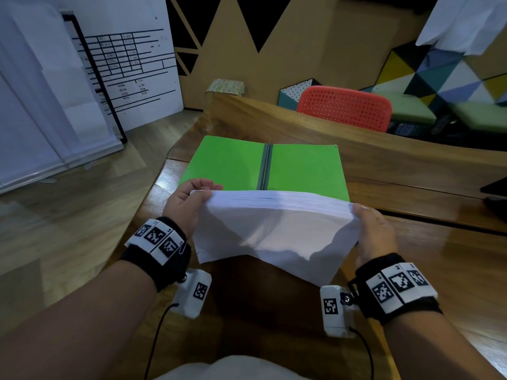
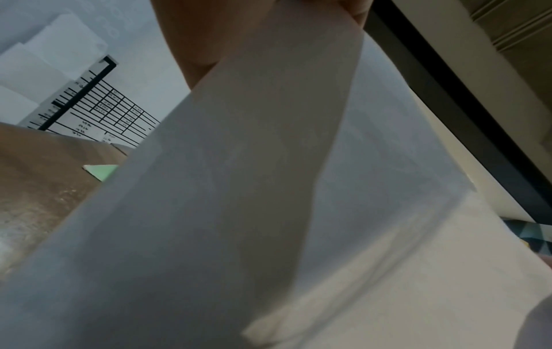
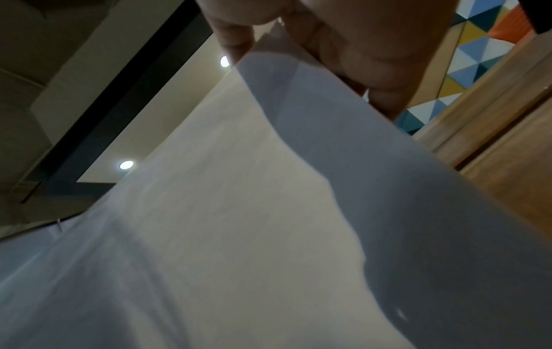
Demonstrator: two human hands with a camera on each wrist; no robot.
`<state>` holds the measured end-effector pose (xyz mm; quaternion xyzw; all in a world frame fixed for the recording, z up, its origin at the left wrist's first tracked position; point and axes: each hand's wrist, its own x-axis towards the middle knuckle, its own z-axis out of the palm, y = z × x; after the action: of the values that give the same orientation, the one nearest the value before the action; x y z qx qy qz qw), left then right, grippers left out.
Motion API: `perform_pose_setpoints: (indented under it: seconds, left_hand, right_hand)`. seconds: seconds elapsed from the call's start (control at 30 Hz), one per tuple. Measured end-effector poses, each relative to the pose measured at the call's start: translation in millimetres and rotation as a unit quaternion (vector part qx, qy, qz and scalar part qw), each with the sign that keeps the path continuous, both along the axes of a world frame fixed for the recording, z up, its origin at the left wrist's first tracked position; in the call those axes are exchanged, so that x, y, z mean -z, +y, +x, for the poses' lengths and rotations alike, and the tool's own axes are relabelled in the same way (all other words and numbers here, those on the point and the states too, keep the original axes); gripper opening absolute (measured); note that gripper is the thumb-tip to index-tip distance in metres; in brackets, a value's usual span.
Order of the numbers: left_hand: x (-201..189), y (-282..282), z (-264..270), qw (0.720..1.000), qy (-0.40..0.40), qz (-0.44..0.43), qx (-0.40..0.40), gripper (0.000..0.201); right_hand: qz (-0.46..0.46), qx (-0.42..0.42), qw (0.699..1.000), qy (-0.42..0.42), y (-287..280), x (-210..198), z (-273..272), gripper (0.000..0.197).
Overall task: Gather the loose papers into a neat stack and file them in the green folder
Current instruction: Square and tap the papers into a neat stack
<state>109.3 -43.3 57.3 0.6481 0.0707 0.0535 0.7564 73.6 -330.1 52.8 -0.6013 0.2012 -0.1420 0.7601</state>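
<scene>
A thick stack of white papers (image 1: 274,229) hangs in the air over the near part of the wooden table, held upright with its top edge level. My left hand (image 1: 189,200) grips the stack's upper left corner and my right hand (image 1: 370,223) grips its upper right corner. The green folder (image 1: 233,163) lies open and flat just beyond the stack, its grey spine in the middle; the stack hides its near edge. In both wrist views the paper sheets (image 2: 269,212) (image 3: 239,212) fill most of the picture, with my fingers (image 3: 236,35) curled over the top edge. A sliver of folder (image 2: 101,171) shows.
The wooden table (image 1: 411,256) has a raised wooden ledge (image 1: 356,138) behind the folder. A red perforated chair (image 1: 345,106) stands beyond it. A whiteboard with a black grid (image 1: 123,64) leans at the left. A dark object (image 1: 496,193) lies at the right edge.
</scene>
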Motion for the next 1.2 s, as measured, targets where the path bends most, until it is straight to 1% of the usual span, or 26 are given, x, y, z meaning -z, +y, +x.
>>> perform_pose_setpoints:
  seconds: [0.03, 0.07, 0.1, 0.13, 0.17, 0.2, 0.23, 0.27, 0.3, 0.37, 0.43, 0.5, 0.57, 0.7, 0.77, 0.8, 0.83, 0.87, 0.9, 0.93, 0.97, 1.0, 1.03, 1.1, 1.13, 1.2]
  left_hand:
    - [0.7, 0.7, 0.7, 1.000, 0.006, -0.002, -0.001, 0.023]
    - [1.8, 2.2, 0.4, 1.000, 0.003, -0.005, 0.001, 0.018]
    - [3.1, 3.0, -1.7, 1.000, 0.003, -0.003, 0.008, 0.013]
    - [5.6, 3.5, -4.2, 1.000, 0.002, 0.007, 0.014, 0.026]
    - [9.8, 3.4, -6.5, 0.999, 0.011, 0.033, 0.023, 0.046]
    - [12.5, 2.1, -9.4, 0.998, 0.023, 0.055, 0.025, 0.056]
    - [14.3, -0.1, -11.7, 0.997, 0.033, 0.067, 0.020, 0.051]
    - [14.2, -2.4, -14.2, 0.996, 0.041, 0.073, 0.008, 0.037]
    - [14.2, -4.4, -14.8, 0.995, 0.052, 0.083, -0.007, 0.027]
    - [12.1, -3.6, -15.8, 0.992, 0.059, 0.104, -0.025, 0.021]
    - [11.0, 2.2, -17.6, 0.992, 0.042, 0.117, -0.019, 0.024]
    - [10.6, 6.8, -18.8, 0.995, 0.031, 0.091, 0.011, 0.035]
    - [9.7, 7.2, -18.9, 0.995, 0.031, 0.090, 0.022, 0.039]
    - [9.6, 8.5, -12.4, 0.990, 0.084, 0.111, 0.021, 0.030]
    - [3.6, 6.3, -11.7, 0.986, 0.104, 0.129, -0.005, 0.042]
    - [-1.7, 5.7, -11.9, 0.974, 0.100, 0.200, -0.040, 0.059]
    - [-9.7, 5.1, -14.1, 0.948, 0.082, 0.296, -0.078, 0.081]
    - [-21.5, 2.9, -17.9, 0.915, 0.033, 0.387, -0.105, 0.099]
    - [-34.9, -1.1, -22.1, 0.887, -0.040, 0.448, -0.105, 0.110]
    - [-50.8, -7.6, -27.2, 0.862, -0.115, 0.489, -0.071, 0.117]
    - [-66.5, -15.8, -30.8, 0.838, -0.169, 0.519, -0.016, 0.117]
    - [-80.2, -25.0, -32.9, 0.815, -0.196, 0.543, 0.046, 0.111]
    - [-91.3, -34.8, -34.4, 0.795, -0.202, 0.561, 0.109, 0.097]
    - [-99.5, -52.3, -37.4, 0.768, -0.216, 0.574, 0.186, 0.049]
    - [-100.6, -56.3, -38.7, 0.770, -0.222, 0.565, 0.198, 0.031]
    - [-95.9, -54.1, -39.1, 0.793, -0.234, 0.526, 0.197, 0.019]
  right_hand:
    - [0.014, -0.030, 0.999, -0.009, -0.8, 0.3, -2.4, 0.010]
    - [0.026, -0.063, 0.997, -0.022, -5.0, 6.1, -4.1, 0.019]
    - [0.024, -0.096, 0.995, -0.027, -6.7, 11.5, -6.3, 0.043]
    - [0.010, -0.120, 0.992, -0.026, -6.4, 18.0, -7.8, 0.063]
    - [-0.002, -0.121, 0.993, -0.015, -3.7, 22.9, -9.6, 0.069]
    - [-0.015, -0.120, 0.993, -0.009, -0.7, 27.2, -10.8, 0.059]
    - [-0.016, -0.104, 0.994, -0.007, 2.8, 28.2, -12.0, 0.045]
    - [-0.011, -0.083, 0.996, -0.009, 5.5, 27.8, -12.2, 0.039]
    - [-0.007, -0.066, 0.998, -0.012, 7.1, 27.3, -12.2, 0.040]
    - [0.000, -0.055, 0.998, -0.024, 5.5, 25.5, -12.4, 0.050]
    - [0.009, -0.061, 0.997, -0.035, 3.1, 25.6, -14.2, 0.068]
    - [0.017, -0.067, 0.997, -0.036, 1.3, 29.7, -15.9, 0.088]
    - [0.018, -0.083, 0.996, -0.040, -0.5, 32.3, -17.8, 0.090]
    - [0.023, -0.094, 0.995, -0.024, -1.1, 28.6, -18.3, 0.085]
    - [0.010, -0.081, 0.996, -0.031, 1.4, 22.8, -19.3, 0.080]
    - [-0.006, -0.076, 0.996, -0.039, 3.1, 18.3, -19.6, 0.075]
    - [-0.023, -0.079, 0.995, -0.047, 6.8, 10.1, -21.2, 0.063]
    - [-0.044, -0.089, 0.993, -0.058, 12.4, -1.3, -23.5, 0.042]
    - [-0.078, -0.102, 0.989, -0.068, 19.1, -14.1, -25.4, 0.021]
    - [-0.128, -0.118, 0.982, -0.079, 26.4, -26.7, -26.8, 0.016]
    - [-0.187, -0.133, 0.969, -0.092, 33.9, -39.0, -28.7, 0.021]
    - [-0.246, -0.149, 0.951, -0.113, 41.4, -51.9, -31.1, 0.024]
    - [-0.303, -0.155, 0.930, -0.136, 50.9, -65.7, -34.1, 0.023]
    - [-0.388, -0.144, 0.894, -0.170, 64.7, -84.9, -39.1, 0.008]
    - [-0.408, -0.137, 0.886, -0.175, 66.9, -90.1, -39.8, 0.007]
    - [-0.417, -0.154, 0.882, -0.158, 62.7, -95.3, -37.1, 0.012]
